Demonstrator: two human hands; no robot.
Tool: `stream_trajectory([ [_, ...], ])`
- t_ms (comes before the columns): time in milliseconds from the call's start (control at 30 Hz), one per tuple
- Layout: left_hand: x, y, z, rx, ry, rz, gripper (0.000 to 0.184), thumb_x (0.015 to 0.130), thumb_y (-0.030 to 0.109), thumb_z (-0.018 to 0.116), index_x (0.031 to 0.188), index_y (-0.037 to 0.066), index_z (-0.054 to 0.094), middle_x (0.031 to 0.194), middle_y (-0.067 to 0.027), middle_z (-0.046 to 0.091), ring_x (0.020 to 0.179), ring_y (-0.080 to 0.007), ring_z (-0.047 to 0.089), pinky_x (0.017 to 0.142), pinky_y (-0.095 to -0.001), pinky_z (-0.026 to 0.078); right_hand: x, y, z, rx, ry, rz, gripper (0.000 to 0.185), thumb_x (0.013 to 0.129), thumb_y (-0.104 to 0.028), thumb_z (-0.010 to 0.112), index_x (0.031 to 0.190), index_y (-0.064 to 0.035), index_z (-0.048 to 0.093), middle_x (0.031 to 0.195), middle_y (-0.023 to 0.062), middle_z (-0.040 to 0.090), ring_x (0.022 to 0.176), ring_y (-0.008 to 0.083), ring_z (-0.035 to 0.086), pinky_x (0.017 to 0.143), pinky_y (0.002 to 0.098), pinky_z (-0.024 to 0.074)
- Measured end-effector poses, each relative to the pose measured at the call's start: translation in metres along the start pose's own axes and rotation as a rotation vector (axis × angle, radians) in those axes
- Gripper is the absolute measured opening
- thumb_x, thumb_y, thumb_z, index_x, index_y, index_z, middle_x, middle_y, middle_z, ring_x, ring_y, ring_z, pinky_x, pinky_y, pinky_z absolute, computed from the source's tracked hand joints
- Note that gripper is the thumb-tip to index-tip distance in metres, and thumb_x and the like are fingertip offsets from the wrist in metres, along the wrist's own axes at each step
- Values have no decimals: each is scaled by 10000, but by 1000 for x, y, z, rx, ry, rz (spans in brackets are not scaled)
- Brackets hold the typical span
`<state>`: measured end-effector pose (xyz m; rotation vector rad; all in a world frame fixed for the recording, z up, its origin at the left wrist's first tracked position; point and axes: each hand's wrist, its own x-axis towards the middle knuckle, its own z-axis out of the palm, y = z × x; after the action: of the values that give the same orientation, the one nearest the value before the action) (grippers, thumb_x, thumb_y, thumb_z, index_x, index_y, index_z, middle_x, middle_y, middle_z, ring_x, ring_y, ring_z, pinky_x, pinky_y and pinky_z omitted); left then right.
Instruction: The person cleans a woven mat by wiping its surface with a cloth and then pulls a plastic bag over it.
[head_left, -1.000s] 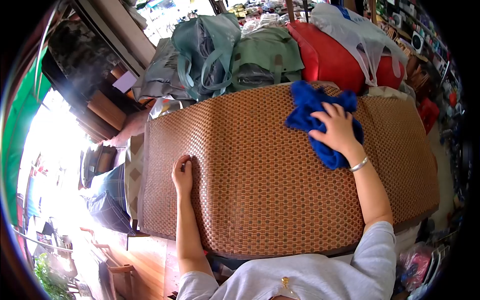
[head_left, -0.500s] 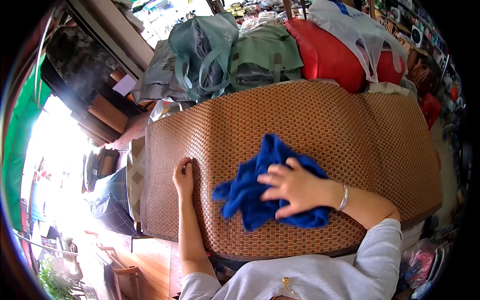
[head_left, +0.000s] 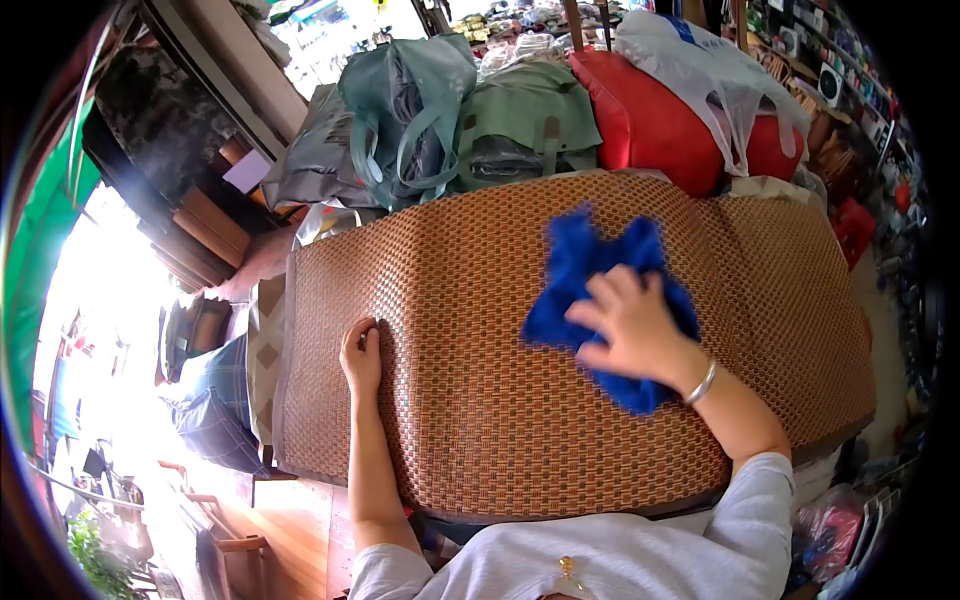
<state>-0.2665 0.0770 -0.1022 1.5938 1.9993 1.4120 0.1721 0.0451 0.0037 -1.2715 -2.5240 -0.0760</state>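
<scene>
- R hand (head_left: 628,330): fingers spread wide, palm down over a blue cloth (head_left: 572,268); a bit blurred, can't tell if any cloth is pinched betw. the fingers.
- L hand (head_left: 362,358): loosely curled, thumb near index, resting on the L part of the mat; can't tell if it grips the weave.
- Cloth: bunched, on the mat R of centre, sticking out past the fingertips & below the palm.
- Mat (head_left: 480,420): brown woven, w/ raised ridges L & R, dark edging; spans most of the view betw. the person & the bags.
- Silver bracelet (head_left: 703,383) on R wrist; lt grey shirt (head_left: 640,555) w/ short sleeves at bottom, gold-coloured pendant (head_left: 567,567) in front.
- Far edge, L to R: dk grey bag (head_left: 315,150), blue-grey tote (head_left: 420,105) w/ handles, green bag (head_left: 530,105), red bag (head_left: 640,120) w/ white plastic bag (head_left: 740,95) draped over it.
- L side: blue checked cushion (head_left: 215,415) just beside the mat; green sheet (head_left: 45,290) farther out.
- Bottom L: wooden floor (head_left: 295,530), leafy plant (head_left: 95,555).
</scene>
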Motion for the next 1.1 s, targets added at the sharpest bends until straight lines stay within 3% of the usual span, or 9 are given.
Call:
stream_trajectory([
  [133,0,0,-1,39,-3,-3,225,900,85,603,1098,11,680,1116,-112,672,1085,-222,608,975,-333,455,-7,-55,13,338,-116,-588,510,723,-506,721,1145,-223,671,1291,81,527,1231,284,404,927,552,339],
  [200,0,-2,-2,43,-12,5,229,905,94,599,1104,14,678,1126,-108,670,1096,-219,602,982,-337,450,-4,-50,22,374,-119,-645,523,725,-511,726,1165,-233,674,1339,71,511,1265,266,392,934,538,332],
  [300,-1,1,-2,-2,-18,-23,220,893,105,611,1090,50,691,1144,-98,662,1109,-252,603,976,-359,457,16,-13,17,356,-125,-401,451,739,-474,719,1100,-204,698,1351,75,507,1269,269,396,967,537,308],
  [467,-1,2,-4,-4,-6,-28,218,901,110,608,1094,51,690,1155,-99,658,1112,-253,601,972,-363,459,17,81,16,38,110,349,491,749,-439,711,1182,-216,649,1393,133,467,1331,327,345,1024,628,251],
  [600,-2,3,-4,10,-18,-37,222,906,120,608,1099,48,689,1169,-108,655,1117,-261,599,974,-372,459,-15,114,26,135,173,608,528,791,-457,691,1262,-238,597,1449,141,415,1349,380,316,1016,665,241],
  [667,-2,3,0,-5,-15,-24,225,906,123,609,1102,48,689,1171,-111,654,1118,-263,599,973,-373,460,-25,83,14,68,174,471,499,769,-429,710,1211,-218,614,1391,143,448,1307,377,353,991,666,269],
  [800,0,3,-2,42,-11,3,231,913,105,589,1104,15,684,1124,-109,678,1060,-221,619,958,-330,461,-40,-3,-7,112,16,-69,448,703,-408,722,1094,-200,657,1314,122,498,1254,333,385,961,674,287],
  [933,-1,0,-3,46,-13,-3,227,903,117,602,1098,37,688,1152,-102,663,1100,-238,601,973,-348,452,-51,-42,-7,385,-186,-436,448,778,-481,699,1143,-222,679,1365,96,498,1295,315,381,996,607,280],
  [1100,-1,-7,-2,14,-17,-19,227,895,133,613,1094,55,690,1173,-103,650,1127,-254,590,985,-365,447,-25,14,-7,273,-144,-220,440,757,-458,712,1119,-209,686,1387,110,491,1332,303,358,1035,604,236],
])
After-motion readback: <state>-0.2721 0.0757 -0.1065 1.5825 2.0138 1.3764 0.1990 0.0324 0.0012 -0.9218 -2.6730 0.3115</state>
